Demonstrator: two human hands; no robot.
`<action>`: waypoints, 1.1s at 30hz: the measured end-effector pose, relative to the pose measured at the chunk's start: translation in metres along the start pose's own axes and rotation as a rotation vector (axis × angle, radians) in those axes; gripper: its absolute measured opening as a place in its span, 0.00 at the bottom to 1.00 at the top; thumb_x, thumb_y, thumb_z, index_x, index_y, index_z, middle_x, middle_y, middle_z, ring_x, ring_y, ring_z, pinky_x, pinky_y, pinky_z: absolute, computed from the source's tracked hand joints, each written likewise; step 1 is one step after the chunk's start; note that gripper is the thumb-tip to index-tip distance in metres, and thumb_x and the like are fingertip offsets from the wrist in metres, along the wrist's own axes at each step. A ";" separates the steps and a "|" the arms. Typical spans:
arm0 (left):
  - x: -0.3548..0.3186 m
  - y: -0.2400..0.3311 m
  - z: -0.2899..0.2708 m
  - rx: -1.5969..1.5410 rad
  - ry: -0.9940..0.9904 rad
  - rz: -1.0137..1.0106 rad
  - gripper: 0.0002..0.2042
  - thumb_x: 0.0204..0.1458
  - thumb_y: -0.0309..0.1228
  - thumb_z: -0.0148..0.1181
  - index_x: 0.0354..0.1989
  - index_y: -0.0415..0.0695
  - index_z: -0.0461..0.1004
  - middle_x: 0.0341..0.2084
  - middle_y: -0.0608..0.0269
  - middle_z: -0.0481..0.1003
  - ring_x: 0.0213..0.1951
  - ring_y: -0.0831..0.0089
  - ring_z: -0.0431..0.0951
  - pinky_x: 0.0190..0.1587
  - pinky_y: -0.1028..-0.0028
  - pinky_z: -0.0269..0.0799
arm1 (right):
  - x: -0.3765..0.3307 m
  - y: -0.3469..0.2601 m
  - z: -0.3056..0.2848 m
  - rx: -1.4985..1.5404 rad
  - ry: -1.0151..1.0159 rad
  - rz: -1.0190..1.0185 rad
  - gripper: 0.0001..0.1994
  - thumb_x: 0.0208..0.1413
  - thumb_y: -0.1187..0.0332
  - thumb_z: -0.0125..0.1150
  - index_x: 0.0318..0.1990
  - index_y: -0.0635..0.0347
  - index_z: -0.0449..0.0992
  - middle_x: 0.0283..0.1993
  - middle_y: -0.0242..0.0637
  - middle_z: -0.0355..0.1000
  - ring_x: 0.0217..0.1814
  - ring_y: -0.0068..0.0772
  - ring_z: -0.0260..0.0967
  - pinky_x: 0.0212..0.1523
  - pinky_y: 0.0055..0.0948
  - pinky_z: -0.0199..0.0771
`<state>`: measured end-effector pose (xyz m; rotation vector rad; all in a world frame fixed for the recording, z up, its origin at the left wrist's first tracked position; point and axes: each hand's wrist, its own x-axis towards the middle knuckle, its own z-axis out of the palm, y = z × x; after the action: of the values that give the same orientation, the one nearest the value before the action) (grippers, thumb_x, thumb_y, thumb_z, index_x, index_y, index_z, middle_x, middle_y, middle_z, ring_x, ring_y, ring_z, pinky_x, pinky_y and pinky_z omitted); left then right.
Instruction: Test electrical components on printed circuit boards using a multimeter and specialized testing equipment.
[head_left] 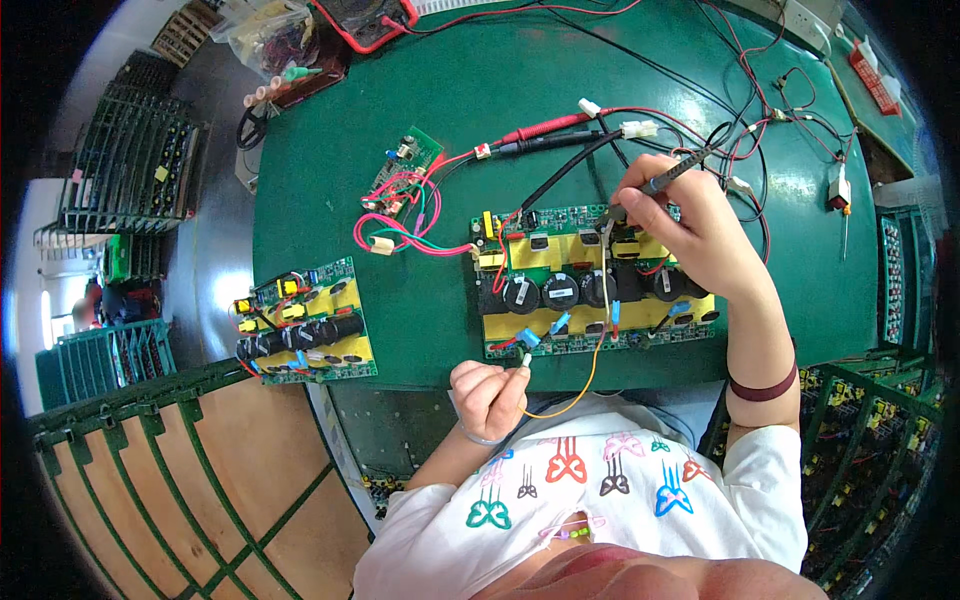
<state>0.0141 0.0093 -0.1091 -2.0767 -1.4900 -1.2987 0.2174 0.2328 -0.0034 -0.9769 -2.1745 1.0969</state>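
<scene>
In front of me, at the table's front edge, lies a large circuit board (540, 255) with yellow strips, black round capacitors and blue-sleeved terminals. My right hand (690, 215) grips a dark pen-shaped probe (664, 181), slanted down over the board's upper part. A cable runs from its rear end to the far right. Fingers of my left hand (488, 400) pinch a small white-tipped lead (526, 360) at the board's lower left edge. From there a yellow wire (590, 375) loops right and up across the board to near the probe's tip. The tip's exact contact is too small to tell.
A smaller green board (405, 170) with pink wires is linked to the large one. Another yellow-and-green board (305, 325) lies left. Red (545, 128) and black (550, 143) test probes lie behind, near tangled cables. A red-edged meter (370, 20) stands at the back.
</scene>
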 end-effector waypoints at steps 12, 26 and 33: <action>0.006 -0.006 0.003 0.011 0.009 0.012 0.11 0.46 0.16 0.65 0.38 0.42 0.79 0.34 0.63 0.67 0.35 0.68 0.72 0.33 0.69 0.70 | 0.013 0.000 0.002 -0.092 0.003 -0.105 0.08 0.62 0.69 0.58 0.35 0.65 0.72 0.19 0.45 0.63 0.20 0.40 0.62 0.24 0.35 0.61; 0.000 0.008 0.002 -0.033 0.063 -0.024 0.12 0.38 0.14 0.67 0.32 0.43 0.80 0.32 0.64 0.67 0.33 0.67 0.72 0.34 0.68 0.71 | -0.005 -0.018 -0.002 -0.117 -0.112 0.078 0.04 0.61 0.74 0.57 0.38 0.66 0.73 0.29 0.41 0.72 0.31 0.35 0.69 0.35 0.32 0.68; 0.007 0.000 0.005 -0.008 0.068 -0.016 0.11 0.40 0.16 0.67 0.33 0.42 0.80 0.33 0.62 0.66 0.32 0.65 0.72 0.33 0.67 0.70 | 0.015 -0.034 0.020 0.114 0.108 -0.046 0.06 0.61 0.69 0.60 0.39 0.62 0.74 0.25 0.37 0.72 0.25 0.29 0.67 0.28 0.28 0.65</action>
<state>0.0172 0.0168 -0.1064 -2.0086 -1.4782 -1.3688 0.1816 0.2212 0.0153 -0.9096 -2.0151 1.1074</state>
